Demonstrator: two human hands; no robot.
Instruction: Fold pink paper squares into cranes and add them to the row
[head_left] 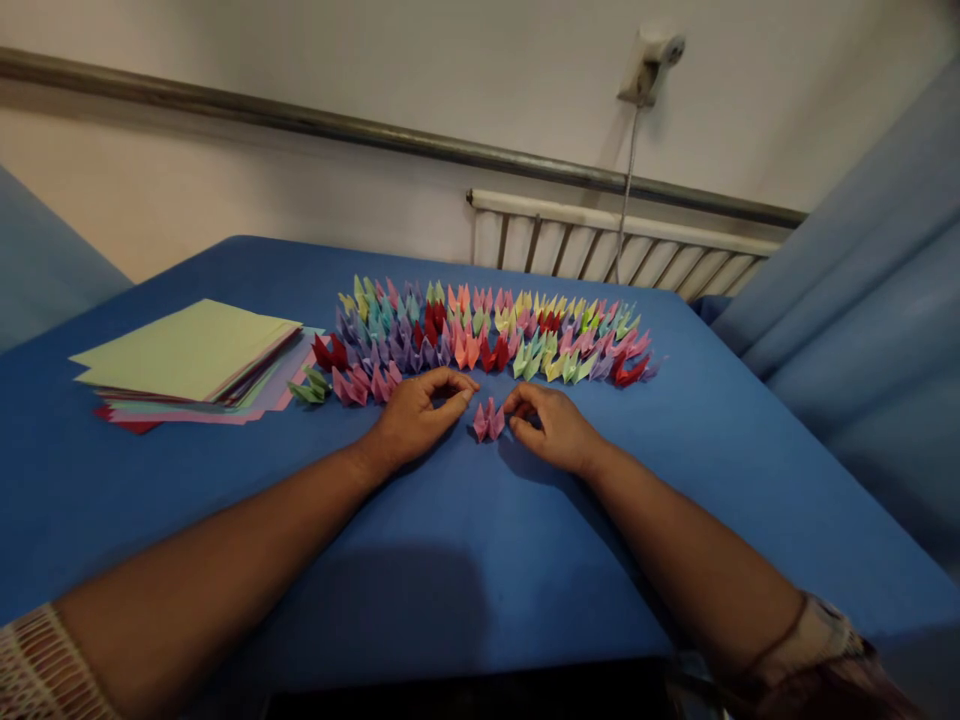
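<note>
A pink folded paper crane [489, 421] stands upright on the blue-covered table, between my two hands. My left hand [421, 412] is just to its left, thumb and forefinger curved with a gap between them and nothing held. On the other side is my right hand [551, 425], fingers bent and apart, the tips very close to the crane's right side; whether they touch it I cannot tell. Behind both hands stand rows of many-coloured paper cranes [466, 348]. A green crane [311, 386] is at the left end of the front row.
A stack of coloured paper sheets [195, 345], pale green on top, lies on the left of the blue table [420, 590]. Beyond the table are a wall rail [337, 125] and a radiator [622, 238]. A blue curtain [877, 300] hangs along the right side.
</note>
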